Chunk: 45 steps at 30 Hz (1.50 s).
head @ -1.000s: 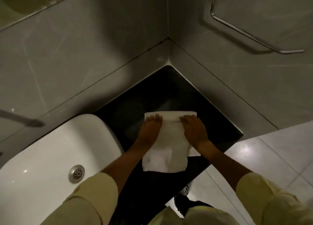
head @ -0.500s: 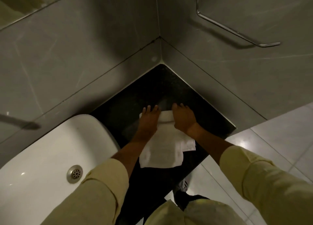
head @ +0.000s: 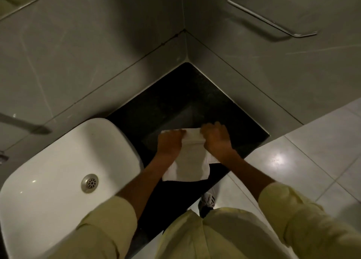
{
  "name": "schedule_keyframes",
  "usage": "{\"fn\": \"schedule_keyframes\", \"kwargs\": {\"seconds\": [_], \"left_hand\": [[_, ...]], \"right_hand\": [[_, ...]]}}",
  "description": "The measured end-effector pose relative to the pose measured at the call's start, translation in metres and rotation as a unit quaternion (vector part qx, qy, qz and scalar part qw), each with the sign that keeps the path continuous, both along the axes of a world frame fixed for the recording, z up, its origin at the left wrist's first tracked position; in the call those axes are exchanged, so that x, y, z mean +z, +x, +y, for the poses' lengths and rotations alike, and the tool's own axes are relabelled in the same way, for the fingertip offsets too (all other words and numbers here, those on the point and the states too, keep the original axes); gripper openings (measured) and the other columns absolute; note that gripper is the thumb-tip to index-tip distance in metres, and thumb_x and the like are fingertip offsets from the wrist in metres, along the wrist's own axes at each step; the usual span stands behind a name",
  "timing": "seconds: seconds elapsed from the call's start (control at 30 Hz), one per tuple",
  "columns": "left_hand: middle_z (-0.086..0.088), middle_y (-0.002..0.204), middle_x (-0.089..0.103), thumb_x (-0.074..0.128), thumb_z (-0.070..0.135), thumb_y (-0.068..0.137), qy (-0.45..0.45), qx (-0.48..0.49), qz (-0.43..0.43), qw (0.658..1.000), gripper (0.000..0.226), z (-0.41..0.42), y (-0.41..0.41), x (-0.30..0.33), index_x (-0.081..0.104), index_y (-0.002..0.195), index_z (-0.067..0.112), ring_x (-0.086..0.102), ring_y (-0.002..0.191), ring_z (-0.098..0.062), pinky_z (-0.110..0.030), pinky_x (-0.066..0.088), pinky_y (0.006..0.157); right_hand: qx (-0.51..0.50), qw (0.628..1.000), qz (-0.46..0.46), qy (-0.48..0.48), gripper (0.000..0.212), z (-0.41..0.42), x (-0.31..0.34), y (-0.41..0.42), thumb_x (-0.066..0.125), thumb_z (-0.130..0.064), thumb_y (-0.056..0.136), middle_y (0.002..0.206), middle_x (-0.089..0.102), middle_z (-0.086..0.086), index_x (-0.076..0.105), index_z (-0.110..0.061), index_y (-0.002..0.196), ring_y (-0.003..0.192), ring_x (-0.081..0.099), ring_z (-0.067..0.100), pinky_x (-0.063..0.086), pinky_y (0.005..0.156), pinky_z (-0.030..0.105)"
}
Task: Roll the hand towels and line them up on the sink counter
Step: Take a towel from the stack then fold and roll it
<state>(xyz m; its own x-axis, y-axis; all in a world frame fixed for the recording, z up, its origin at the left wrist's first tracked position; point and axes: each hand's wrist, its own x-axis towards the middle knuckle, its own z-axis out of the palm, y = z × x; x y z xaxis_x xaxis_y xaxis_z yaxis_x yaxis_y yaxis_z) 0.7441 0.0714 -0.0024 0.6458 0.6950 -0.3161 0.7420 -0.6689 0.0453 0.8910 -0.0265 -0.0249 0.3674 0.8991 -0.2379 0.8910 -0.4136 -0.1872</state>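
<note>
A white hand towel point(head: 190, 164) lies on the black sink counter point(head: 185, 94), its far end turned over into a short roll point(head: 192, 135). My left hand point(head: 169, 142) grips the left end of that roll with curled fingers. On the roll's right end, my right hand point(head: 215, 138) curls the same way. The flat, unrolled part of the towel stretches toward me between my wrists, its near edge hanging close to the counter's front edge.
A white basin point(head: 58, 167) with a metal drain point(head: 89, 183) sits left of the towel. Grey tiled walls meet in a corner behind the counter. A metal towel bar point(head: 273, 22) hangs on the right wall. Pale floor tiles point(head: 312, 151) lie to the right.
My hands went from flat with fingers stretched out to curled around the towel's far end. The rolled part has grown thicker and come toward me.
</note>
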Motion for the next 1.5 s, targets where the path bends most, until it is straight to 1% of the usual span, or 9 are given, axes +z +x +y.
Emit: {"fn": "schedule_keyframes", "kwargs": {"seconds": [0.27, 0.43, 0.57, 0.73, 0.83, 0.97, 1.1, 1.2, 1.5], "left_hand": [[-0.008, 0.164, -0.013, 0.06, 0.035, 0.087, -0.167, -0.094, 0.117, 0.974, 0.096, 0.038, 0.021, -0.014, -0.005, 0.156, 0.022, -0.016, 0.149, -0.038, -0.066, -0.004, 0.116], [-0.004, 0.166, -0.002, 0.06, 0.039, 0.085, -0.039, -0.08, 0.085, 0.992, 0.092, -0.005, -0.005, -0.034, 0.003, 0.156, 0.024, -0.008, 0.151, -0.033, -0.067, 0.002, 0.115], [-0.011, 0.164, 0.008, 0.05, 0.036, 0.092, 0.062, -0.066, -0.012, 0.996, 0.078, -0.059, -0.041, -0.045, 0.008, 0.156, 0.02, 0.006, 0.15, -0.039, -0.068, 0.011, 0.114], [-0.009, 0.165, -0.007, 0.055, 0.035, 0.09, 0.036, -0.076, -0.001, 0.996, 0.091, -0.092, -0.065, -0.035, -0.006, 0.156, 0.018, -0.007, 0.151, -0.035, -0.063, 0.0, 0.118], [-0.006, 0.162, 0.022, 0.054, 0.03, 0.092, 0.02, -0.097, -0.004, 0.995, 0.074, -0.089, -0.071, -0.022, 0.015, 0.155, 0.022, 0.022, 0.148, -0.031, -0.056, 0.012, 0.12], [-0.003, 0.125, 0.064, 0.06, 0.029, 0.089, -0.023, -0.054, -0.012, 0.998, 0.045, -0.051, -0.039, 0.014, 0.054, 0.133, 0.032, 0.062, 0.111, -0.025, -0.039, 0.048, 0.094], [-0.01, 0.156, 0.03, 0.072, 0.038, 0.078, -0.098, -0.11, 0.075, 0.986, 0.091, -0.012, -0.009, 0.017, 0.021, 0.153, 0.028, 0.028, 0.143, -0.035, -0.048, 0.027, 0.116], [-0.007, 0.162, 0.015, 0.06, 0.043, 0.084, -0.14, -0.18, 0.143, 0.963, 0.081, -0.011, -0.013, -0.004, 0.019, 0.153, 0.033, 0.017, 0.147, -0.036, -0.054, 0.018, 0.12], [0.001, 0.165, 0.009, 0.067, 0.017, 0.083, -0.057, -0.157, 0.042, 0.985, 0.098, -0.085, -0.076, -0.01, 0.001, 0.153, 0.038, 0.008, 0.15, -0.037, -0.066, 0.009, 0.116]], "right_hand": [[0.059, 0.976, 0.092, -0.187, 0.091, 0.04, 0.002, 0.005, 0.069, -0.031, 0.082, 0.164, 0.005, 0.012, 0.016, -0.022, 0.155, 0.151, 0.004, 0.035, 0.012, 0.119, 0.061], [0.056, 0.998, 0.005, -0.032, 0.086, -0.015, -0.02, -0.025, 0.074, -0.027, 0.074, 0.156, 0.035, 0.009, 0.032, -0.02, 0.149, 0.146, 0.028, 0.031, 0.017, 0.12, 0.055], [0.05, 0.993, -0.006, 0.107, 0.062, -0.055, -0.035, -0.051, 0.041, -0.027, 0.088, 0.155, 0.039, 0.015, 0.041, -0.011, 0.147, 0.146, 0.03, 0.037, 0.017, 0.119, 0.06], [0.084, 0.987, -0.046, 0.128, 0.061, -0.099, -0.036, -0.071, 0.037, -0.018, 0.089, 0.158, 0.033, 0.014, 0.037, -0.01, 0.149, 0.147, 0.028, 0.035, 0.021, 0.117, 0.061], [0.052, 0.99, -0.028, 0.131, 0.045, -0.091, -0.009, -0.069, 0.065, -0.009, 0.082, 0.131, 0.064, 0.007, 0.063, -0.018, 0.127, 0.121, 0.058, 0.03, 0.043, 0.103, 0.049], [-0.005, 0.998, 0.059, -0.038, 0.046, -0.037, 0.033, -0.041, 0.072, -0.029, 0.082, 0.123, 0.059, 0.003, 0.056, -0.029, 0.126, 0.118, 0.053, 0.028, 0.039, 0.102, 0.045], [-0.03, 0.973, 0.142, -0.178, 0.07, -0.013, 0.036, -0.025, 0.073, -0.03, 0.081, 0.147, 0.041, 0.007, 0.042, -0.027, 0.144, 0.135, 0.037, 0.033, 0.029, 0.113, 0.046], [-0.024, 0.967, 0.146, -0.208, 0.063, -0.019, 0.03, -0.035, 0.071, -0.033, 0.083, 0.144, 0.046, 0.007, 0.046, -0.024, 0.14, 0.13, 0.046, 0.032, 0.035, 0.111, 0.045], [-0.007, 0.996, -0.081, 0.04, 0.067, -0.107, 0.007, -0.103, 0.086, -0.034, 0.056, 0.104, 0.061, 0.003, 0.053, -0.021, 0.113, 0.092, 0.056, 0.025, 0.044, 0.081, 0.04]]}}
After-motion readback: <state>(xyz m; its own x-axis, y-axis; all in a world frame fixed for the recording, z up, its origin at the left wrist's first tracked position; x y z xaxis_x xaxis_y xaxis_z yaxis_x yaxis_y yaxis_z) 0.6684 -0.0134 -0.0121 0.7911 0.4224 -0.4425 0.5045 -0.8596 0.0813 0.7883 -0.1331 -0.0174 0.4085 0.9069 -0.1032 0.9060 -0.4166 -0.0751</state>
